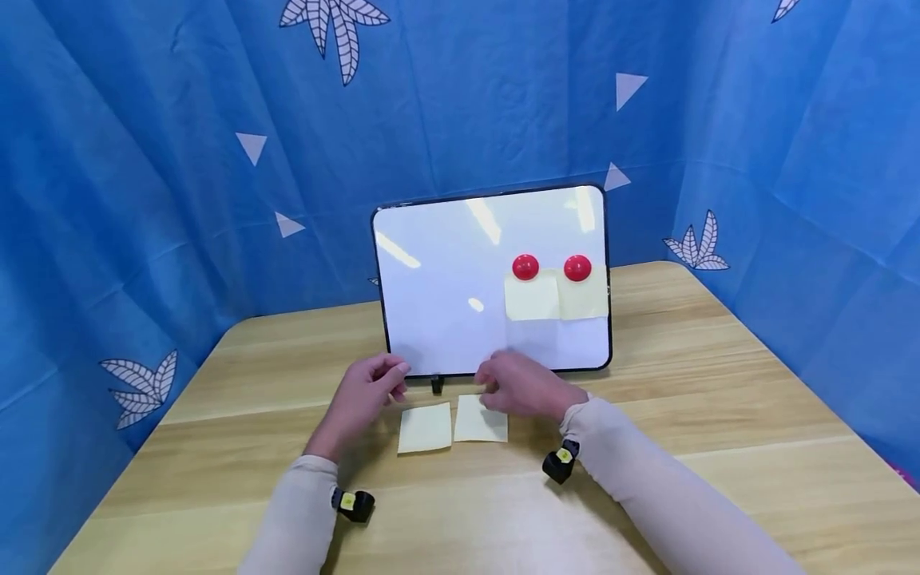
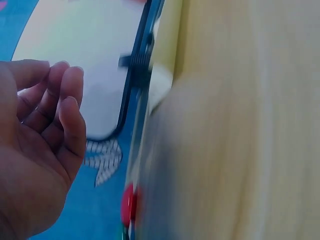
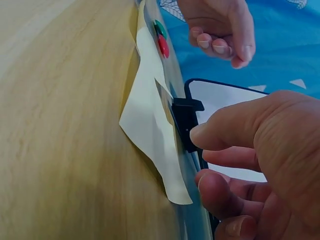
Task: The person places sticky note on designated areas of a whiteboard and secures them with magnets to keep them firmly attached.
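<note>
My left hand (image 1: pixel 370 387) hovers left of two square pale-yellow paper notes, fingers loosely bent around nothing. Over the far right corner of the right note (image 1: pixel 480 419) is my right hand (image 1: pixel 528 386), its thumb and fingers curved with a gap between them. Beside it lies the left note (image 1: pixel 425 428). In the right wrist view the note edges (image 3: pixel 145 120) curl up from the tabletop. Behind both hands leans a whiteboard (image 1: pixel 446 295), where red round magnets (image 1: pixel 525 267) sit at the top of two more notes (image 1: pixel 532 297).
A black foot clip (image 1: pixel 437 384) supports the board's lower edge. Red and green magnets (image 3: pixel 162 45) lie on the table near my left hand, hidden in the head view. The wooden table (image 1: pixel 460 511) ends at blue patterned curtains (image 1: pixel 144 160) at the back and sides.
</note>
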Demonstrator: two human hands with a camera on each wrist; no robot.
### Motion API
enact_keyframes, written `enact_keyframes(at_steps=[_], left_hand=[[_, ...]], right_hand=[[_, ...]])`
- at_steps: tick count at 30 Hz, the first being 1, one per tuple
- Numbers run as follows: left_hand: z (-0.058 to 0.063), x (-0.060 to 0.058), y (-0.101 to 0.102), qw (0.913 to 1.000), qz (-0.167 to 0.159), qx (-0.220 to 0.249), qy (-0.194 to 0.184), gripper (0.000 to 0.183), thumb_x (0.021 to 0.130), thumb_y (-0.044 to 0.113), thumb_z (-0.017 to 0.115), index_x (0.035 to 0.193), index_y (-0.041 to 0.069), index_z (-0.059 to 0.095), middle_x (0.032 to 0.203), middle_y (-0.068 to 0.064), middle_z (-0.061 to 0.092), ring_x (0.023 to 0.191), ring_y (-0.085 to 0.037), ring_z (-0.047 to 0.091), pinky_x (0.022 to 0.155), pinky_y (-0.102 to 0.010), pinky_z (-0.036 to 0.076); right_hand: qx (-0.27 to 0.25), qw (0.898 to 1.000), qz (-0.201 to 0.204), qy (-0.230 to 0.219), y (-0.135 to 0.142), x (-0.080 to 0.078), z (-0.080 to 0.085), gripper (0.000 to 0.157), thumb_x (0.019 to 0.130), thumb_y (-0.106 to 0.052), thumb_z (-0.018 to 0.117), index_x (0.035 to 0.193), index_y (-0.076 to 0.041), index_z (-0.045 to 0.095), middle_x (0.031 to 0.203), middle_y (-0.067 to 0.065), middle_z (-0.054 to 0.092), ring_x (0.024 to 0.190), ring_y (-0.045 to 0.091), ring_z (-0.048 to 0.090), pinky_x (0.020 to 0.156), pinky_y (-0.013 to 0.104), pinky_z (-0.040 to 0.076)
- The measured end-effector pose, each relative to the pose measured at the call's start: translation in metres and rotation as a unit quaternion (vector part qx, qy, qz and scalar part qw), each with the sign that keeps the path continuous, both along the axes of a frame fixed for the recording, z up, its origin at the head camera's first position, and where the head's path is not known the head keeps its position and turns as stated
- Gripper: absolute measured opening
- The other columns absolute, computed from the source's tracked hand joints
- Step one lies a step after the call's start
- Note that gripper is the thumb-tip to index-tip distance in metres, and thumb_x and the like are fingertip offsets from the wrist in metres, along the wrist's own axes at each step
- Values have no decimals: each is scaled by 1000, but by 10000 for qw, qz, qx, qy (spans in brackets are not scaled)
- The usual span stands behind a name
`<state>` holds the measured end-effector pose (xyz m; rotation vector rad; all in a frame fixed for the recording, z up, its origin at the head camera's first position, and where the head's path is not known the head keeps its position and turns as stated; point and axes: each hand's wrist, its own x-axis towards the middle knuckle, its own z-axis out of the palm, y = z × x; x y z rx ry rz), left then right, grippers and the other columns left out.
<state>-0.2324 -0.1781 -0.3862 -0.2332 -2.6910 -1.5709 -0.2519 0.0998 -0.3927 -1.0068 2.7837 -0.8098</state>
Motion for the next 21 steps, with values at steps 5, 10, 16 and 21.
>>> enact_keyframes(at_steps=[5, 10, 16, 21], left_hand=[[0, -2, -21, 9987, 459, 82, -187, 31, 102, 34, 60, 109, 5, 67, 91, -13, 65, 82, -30, 64, 71, -43, 55], [0, -3, -39, 9968, 733, 58, -298, 32, 101, 39, 60, 111, 9, 66, 97, -14, 65, 86, -28, 64, 78, -40, 55], [-1, -4, -57, 9950, 949, 44, -318, 39, 100, 44, 59, 116, 9, 65, 100, -13, 64, 89, -27, 62, 81, -41, 52], [-3, -4, -67, 9947, 985, -52, -277, 40, 102, 39, 58, 118, 3, 64, 98, -14, 64, 85, -28, 60, 78, -40, 51]], right_hand=[[82, 9999, -22, -104, -1, 4, 2, 30, 87, -17, 77, 115, -5, 72, 104, 3, 66, 96, 17, 61, 86, 32, 51], [208, 9998, 27, -31, -1, 4, 2, 31, 87, -18, 78, 115, -6, 72, 103, 3, 66, 95, 18, 61, 85, 33, 51], [293, 9993, 178, 112, -2, 1, -2, 28, 86, -19, 77, 112, -7, 73, 101, 2, 66, 93, 18, 60, 84, 34, 50], [273, 9992, 284, 76, -1, 1, -3, 25, 86, -18, 77, 109, -8, 73, 100, 2, 66, 92, 19, 60, 84, 35, 50]])
